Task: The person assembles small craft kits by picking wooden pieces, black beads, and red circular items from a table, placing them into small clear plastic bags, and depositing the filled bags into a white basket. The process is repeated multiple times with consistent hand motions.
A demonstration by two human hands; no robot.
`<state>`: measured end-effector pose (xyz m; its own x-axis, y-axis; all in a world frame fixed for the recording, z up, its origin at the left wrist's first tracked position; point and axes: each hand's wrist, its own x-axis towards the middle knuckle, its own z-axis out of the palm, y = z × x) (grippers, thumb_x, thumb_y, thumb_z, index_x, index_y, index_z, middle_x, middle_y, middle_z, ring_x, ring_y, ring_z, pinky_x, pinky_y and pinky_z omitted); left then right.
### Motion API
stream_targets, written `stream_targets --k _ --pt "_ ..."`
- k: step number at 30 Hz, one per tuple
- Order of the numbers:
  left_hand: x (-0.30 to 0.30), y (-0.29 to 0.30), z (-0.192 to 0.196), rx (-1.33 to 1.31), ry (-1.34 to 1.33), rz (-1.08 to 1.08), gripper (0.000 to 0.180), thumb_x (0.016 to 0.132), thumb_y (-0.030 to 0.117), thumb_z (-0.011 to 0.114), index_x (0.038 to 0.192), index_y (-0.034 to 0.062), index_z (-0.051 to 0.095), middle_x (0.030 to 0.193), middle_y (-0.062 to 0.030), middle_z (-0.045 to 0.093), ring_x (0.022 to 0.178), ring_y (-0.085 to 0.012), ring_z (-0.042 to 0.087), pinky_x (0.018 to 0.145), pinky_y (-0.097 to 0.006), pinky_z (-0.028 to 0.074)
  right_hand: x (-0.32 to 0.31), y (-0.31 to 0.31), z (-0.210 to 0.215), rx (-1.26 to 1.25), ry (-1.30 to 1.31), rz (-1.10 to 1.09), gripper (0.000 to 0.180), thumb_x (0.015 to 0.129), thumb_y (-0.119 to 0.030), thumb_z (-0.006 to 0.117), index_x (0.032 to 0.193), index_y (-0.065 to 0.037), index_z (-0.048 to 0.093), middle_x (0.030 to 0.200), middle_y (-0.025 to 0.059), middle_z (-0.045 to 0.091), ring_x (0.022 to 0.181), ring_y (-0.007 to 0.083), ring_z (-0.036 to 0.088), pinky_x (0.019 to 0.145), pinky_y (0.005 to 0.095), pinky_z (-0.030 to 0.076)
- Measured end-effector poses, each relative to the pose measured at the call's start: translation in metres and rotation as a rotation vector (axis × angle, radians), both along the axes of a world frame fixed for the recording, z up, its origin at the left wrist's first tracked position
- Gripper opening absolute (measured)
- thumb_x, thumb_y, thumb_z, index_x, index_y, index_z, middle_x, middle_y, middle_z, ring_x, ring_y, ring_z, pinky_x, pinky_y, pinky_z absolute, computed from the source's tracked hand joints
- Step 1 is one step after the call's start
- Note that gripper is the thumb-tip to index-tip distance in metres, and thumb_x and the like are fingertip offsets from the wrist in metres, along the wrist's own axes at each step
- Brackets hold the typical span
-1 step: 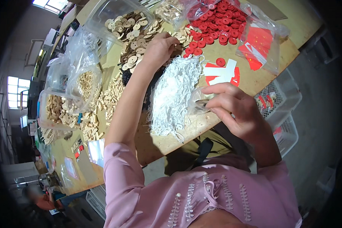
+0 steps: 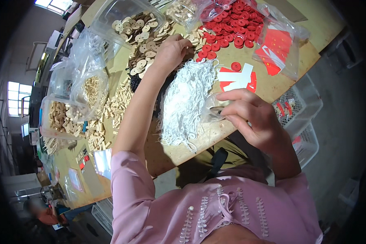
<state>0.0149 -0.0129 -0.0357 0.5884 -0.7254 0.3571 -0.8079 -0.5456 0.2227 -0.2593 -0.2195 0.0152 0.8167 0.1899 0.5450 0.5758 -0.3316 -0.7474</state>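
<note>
My right hand (image 2: pixel 252 116) pinches a small clear plastic bag (image 2: pixel 210 110) near the table's front edge; a dark-edged disc shows inside the bag. My left hand (image 2: pixel 171 52) reaches over the piles with its fingers curled down. Its fingertips are largely hidden, and I cannot make out what they hold. Around that hand lie wooden discs (image 2: pixel 144 52), small pale wooden pieces (image 2: pixel 198 37) and red discs (image 2: pixel 210 55). Between my hands spreads a heap of white string loops (image 2: pixel 185 101), with dark material partly under my left forearm.
Red and white paper pieces (image 2: pixel 238 77) lie beside a single red disc (image 2: pixel 236 66). Small wooden blocks (image 2: pixel 97 136) and a clear tub (image 2: pixel 48 122) are at left. White plastic baskets (image 2: pixel 309 105) stand below the table's right edge. Another person (image 2: pixel 48 215) is at lower left.
</note>
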Motion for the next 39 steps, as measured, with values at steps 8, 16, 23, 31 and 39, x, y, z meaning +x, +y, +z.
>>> stream_targets --k 8,16,23,31,39 --pt "0.017 -0.025 -0.002 0.02 0.044 0.09 0.018 0.085 0.014 0.078 0.101 0.008 0.075 0.095 -0.0131 0.071 0.089 -0.0342 0.071 0.082 -0.043 0.057 0.001 -0.004 -0.004 -0.033 0.027 -0.024 0.027 0.082 0.016 0.069 0.101 -0.003 0.065 0.119 0.0156 0.069 0.095 0.0266 0.071 0.079 0.0351 0.057" --pt "0.014 0.0 0.025 0.17 0.079 0.144 0.023 0.089 0.026 0.077 0.103 0.0079 0.077 0.098 -0.0113 0.073 0.085 -0.029 0.073 0.079 -0.042 0.057 -0.001 -0.006 -0.002 -0.044 0.032 -0.047 0.025 0.082 0.016 0.068 0.1 -0.002 0.066 0.119 0.0152 0.07 0.097 0.0268 0.071 0.079 0.0348 0.057" --pt "0.004 0.014 0.0 0.213 0.001 0.113 0.018 0.087 0.02 0.074 0.102 0.0098 0.077 0.098 -0.0119 0.073 0.091 -0.0336 0.071 0.083 -0.043 0.057 0.002 -0.002 -0.007 -0.028 0.03 -0.022 0.024 0.082 0.015 0.069 0.099 -0.002 0.066 0.119 0.0146 0.07 0.094 0.0254 0.071 0.078 0.0348 0.057" --pt "0.0 -0.001 0.012 0.023 0.118 0.032 0.021 0.084 0.017 0.081 0.102 0.0069 0.077 0.095 -0.012 0.072 0.087 -0.0312 0.072 0.078 -0.04 0.057 0.0 -0.002 0.0 -0.073 0.05 -0.038 0.024 0.083 0.015 0.068 0.099 -0.003 0.065 0.117 0.0146 0.071 0.093 0.0247 0.071 0.076 0.0341 0.056" --pt "0.008 -0.013 -0.009 0.084 0.044 -0.07 0.019 0.084 0.019 0.08 0.1 0.0099 0.078 0.096 -0.011 0.073 0.09 -0.0337 0.071 0.08 -0.044 0.057 0.005 0.0 -0.004 -0.059 0.054 -0.023 0.024 0.084 0.015 0.066 0.101 -0.003 0.065 0.119 0.0156 0.07 0.095 0.0266 0.071 0.077 0.034 0.056"
